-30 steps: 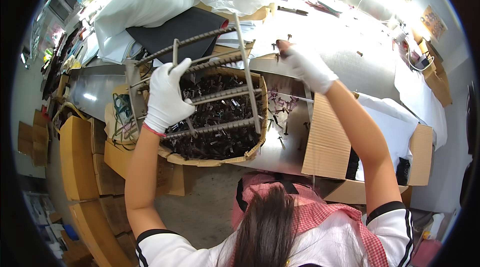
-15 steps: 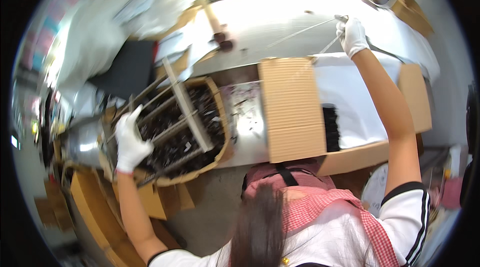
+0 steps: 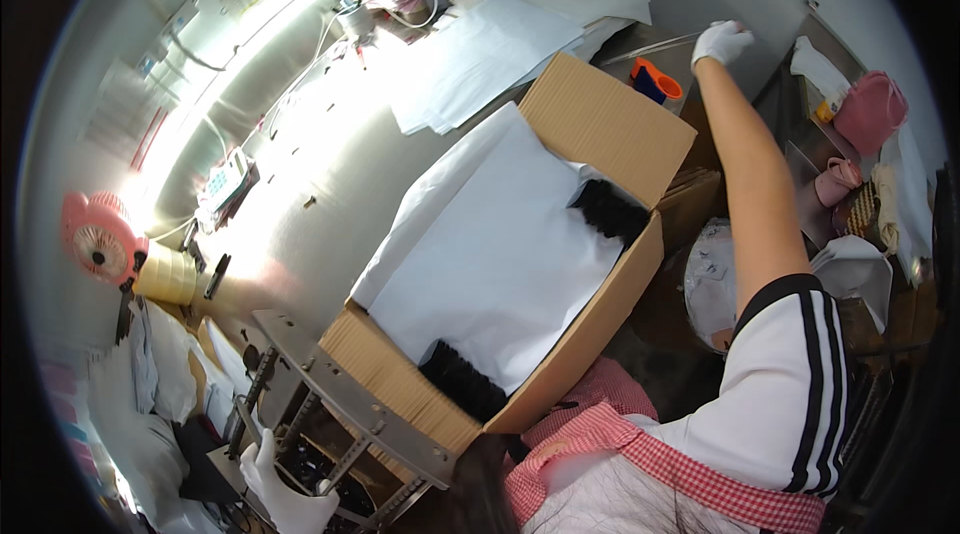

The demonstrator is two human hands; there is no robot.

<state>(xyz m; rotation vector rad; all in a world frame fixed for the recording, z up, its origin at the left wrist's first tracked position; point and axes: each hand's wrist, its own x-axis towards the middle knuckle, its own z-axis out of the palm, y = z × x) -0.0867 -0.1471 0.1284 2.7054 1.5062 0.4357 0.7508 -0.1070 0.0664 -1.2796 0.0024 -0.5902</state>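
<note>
At the lower left, my left hand (image 3: pixel 285 494) in a white glove is curled at the side of a metal rack (image 3: pixel 355 399) with slotted bars and a flat plate. Dark small pieces show between the bars, partly hidden. Stretched out to the far right, my right hand (image 3: pixel 722 42), also gloved, is closed. A thin pale strip (image 3: pixel 650 49) runs from it toward the left; its other end is hard to make out. Between my arms stands an open cardboard box (image 3: pixel 590 319) lined with white paper (image 3: pixel 490 244). Black bristly bundles (image 3: pixel 610 212) show at its corners.
White sheets (image 3: pixel 490 54) lie on the metal table behind the box. An orange and blue tape dispenser (image 3: pixel 656 80) is near my right hand. At the left stand a pink fan (image 3: pixel 100 239) and yellow tape rolls (image 3: pixel 165 274). A pink bag (image 3: pixel 870 114) sits far right.
The view has swung to the right, so the lined box is now central and the rack lies at the lower left. My right hand has moved farther out to the right, past the table sheets.
</note>
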